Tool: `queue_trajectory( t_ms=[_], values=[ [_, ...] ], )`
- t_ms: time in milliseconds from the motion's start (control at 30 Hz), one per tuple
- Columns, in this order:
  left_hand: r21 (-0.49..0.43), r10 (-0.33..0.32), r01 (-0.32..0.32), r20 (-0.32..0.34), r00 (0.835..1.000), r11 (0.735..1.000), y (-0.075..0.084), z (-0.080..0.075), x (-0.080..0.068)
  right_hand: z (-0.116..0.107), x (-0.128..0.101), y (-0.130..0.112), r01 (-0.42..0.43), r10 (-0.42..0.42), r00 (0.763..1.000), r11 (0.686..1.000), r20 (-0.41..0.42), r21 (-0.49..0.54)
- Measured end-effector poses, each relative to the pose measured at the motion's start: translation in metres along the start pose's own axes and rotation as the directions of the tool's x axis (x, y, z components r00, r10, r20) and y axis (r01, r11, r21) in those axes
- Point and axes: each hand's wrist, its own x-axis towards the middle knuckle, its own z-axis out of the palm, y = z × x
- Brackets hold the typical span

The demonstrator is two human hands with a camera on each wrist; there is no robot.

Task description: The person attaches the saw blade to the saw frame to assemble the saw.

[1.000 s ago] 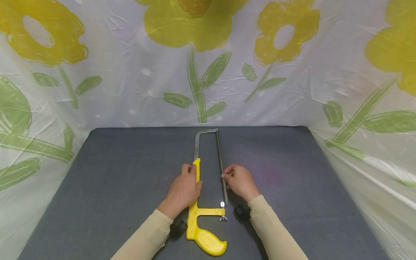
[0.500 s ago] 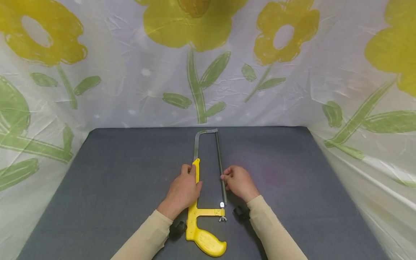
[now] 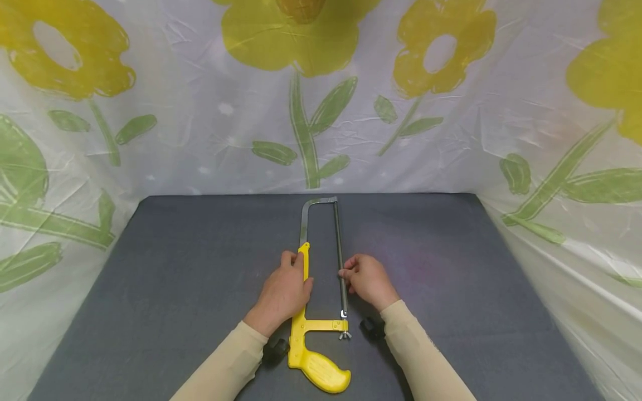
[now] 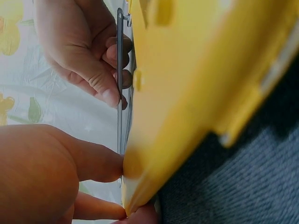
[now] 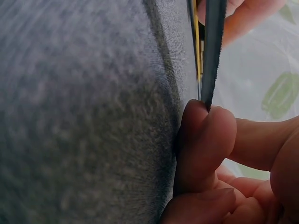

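1. Hacksaw point(image 3: 307, 312): lies flat at the centre of the grey surface point(image 3: 165, 289), yellow handle toward the person, metal frame end pointing at the backdrop.
2. Left hand point(image 3: 282, 294): rests over the yellow upper bar, fingers curled on it, holding it down.
3. Right hand point(image 3: 368, 280): fingertips point(image 5: 205, 135) pinch the blade point(image 3: 340, 262) near its middle.
4. Floral plastic sheet point(image 3: 210, 111): encloses the surface at the back and both sides.

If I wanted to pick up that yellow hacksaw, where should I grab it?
Probably by the yellow pistol handle at the near end of the hacksaw, coming from the near side. It is thick, curved for fingers and lies free on the grey table. The thin blade is pinched by the right hand.
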Motion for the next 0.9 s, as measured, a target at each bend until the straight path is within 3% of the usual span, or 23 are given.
queue_trajectory(
  t_ms=[900],
  values=[
    [0.001,0.007,-0.007,-0.006,1.000,1.000,-0.0002,-0.0013,0.0018,-0.0002,0.0002,-0.0019,-0.006,0.006,1.000,0.998,0.012,-0.057]
  ],
)
